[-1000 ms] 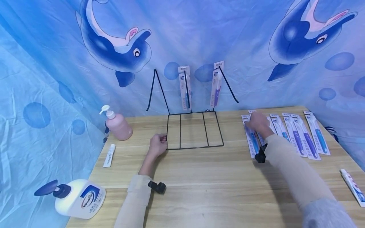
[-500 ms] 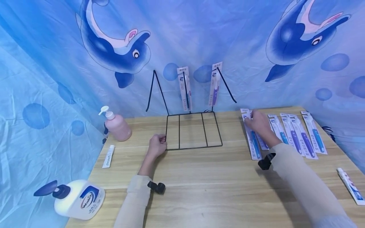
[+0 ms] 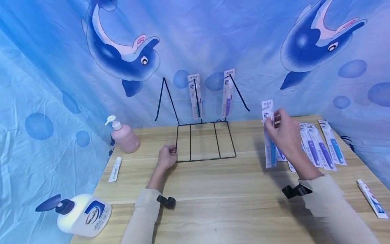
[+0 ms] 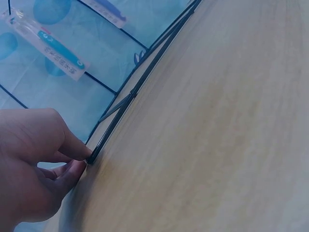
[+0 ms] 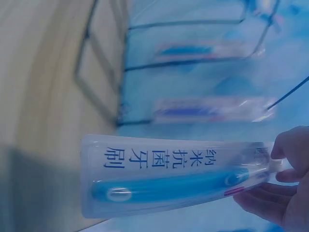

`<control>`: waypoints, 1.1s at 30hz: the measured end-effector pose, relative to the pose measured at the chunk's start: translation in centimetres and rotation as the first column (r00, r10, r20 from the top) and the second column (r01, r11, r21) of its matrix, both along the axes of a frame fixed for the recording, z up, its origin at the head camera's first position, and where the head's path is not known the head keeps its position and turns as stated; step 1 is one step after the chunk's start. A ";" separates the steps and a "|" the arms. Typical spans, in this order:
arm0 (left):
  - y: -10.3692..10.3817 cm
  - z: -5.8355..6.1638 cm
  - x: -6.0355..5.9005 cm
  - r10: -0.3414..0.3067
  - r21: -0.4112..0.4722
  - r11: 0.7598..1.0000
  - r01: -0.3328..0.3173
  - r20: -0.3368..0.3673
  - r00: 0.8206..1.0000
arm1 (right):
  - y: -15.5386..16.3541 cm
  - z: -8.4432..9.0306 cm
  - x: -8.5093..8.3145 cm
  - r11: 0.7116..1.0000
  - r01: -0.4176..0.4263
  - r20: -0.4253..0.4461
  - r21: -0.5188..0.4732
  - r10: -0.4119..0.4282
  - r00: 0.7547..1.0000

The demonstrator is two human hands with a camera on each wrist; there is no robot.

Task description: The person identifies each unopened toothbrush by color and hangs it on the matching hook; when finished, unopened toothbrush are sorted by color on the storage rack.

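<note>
My right hand (image 3: 284, 132) pinches a packaged toothbrush (image 3: 269, 149) with a blue handle near its upper part, holding it upright above the table. In the right wrist view the toothbrush pack (image 5: 164, 181) stretches across the lower middle. My left hand (image 3: 167, 157) grips the front left corner of a black wire rack (image 3: 213, 158); the left wrist view has thumb and fingertips on the rack's wire (image 4: 104, 141). Two packs hang on the rack's hooks: a blue toothbrush (image 3: 195, 96) in the middle and a purple toothbrush (image 3: 228, 95) on the right. The left hook (image 3: 160, 98) carries nothing.
Several packaged toothbrushes (image 3: 323, 149) lie at the table's back right, partly behind my right hand. A toothpaste tube (image 3: 372, 199) lies at the right edge. On the left are a pink pump bottle (image 3: 125, 138), a small white tube (image 3: 115, 169) and a white pump bottle (image 3: 84, 216).
My right hand has lifted the blue toothbrush pack off the row at the back right and tilted it upright. The left hand stays on the rack.
</note>
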State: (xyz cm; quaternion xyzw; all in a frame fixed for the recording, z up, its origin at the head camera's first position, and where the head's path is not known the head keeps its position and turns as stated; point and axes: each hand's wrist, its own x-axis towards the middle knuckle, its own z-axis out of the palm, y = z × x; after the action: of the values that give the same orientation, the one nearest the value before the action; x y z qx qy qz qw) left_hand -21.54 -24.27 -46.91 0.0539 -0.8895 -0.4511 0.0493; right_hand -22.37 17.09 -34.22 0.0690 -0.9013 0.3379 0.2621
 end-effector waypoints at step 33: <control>-0.2 -0.4 -0.2 0.011 -0.016 1.000 -0.012 -0.034 0.999 | -12.8 5.1 4.7 0.878 -0.461 -0.314 0.131 0.477 0.821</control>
State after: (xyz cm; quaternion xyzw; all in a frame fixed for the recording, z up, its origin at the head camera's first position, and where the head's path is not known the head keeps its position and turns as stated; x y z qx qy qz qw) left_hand -21.73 -24.48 -47.34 0.0510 -0.8917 -0.4447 0.0673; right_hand -17.69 4.30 -29.16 0.3516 -0.8062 0.3528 0.3192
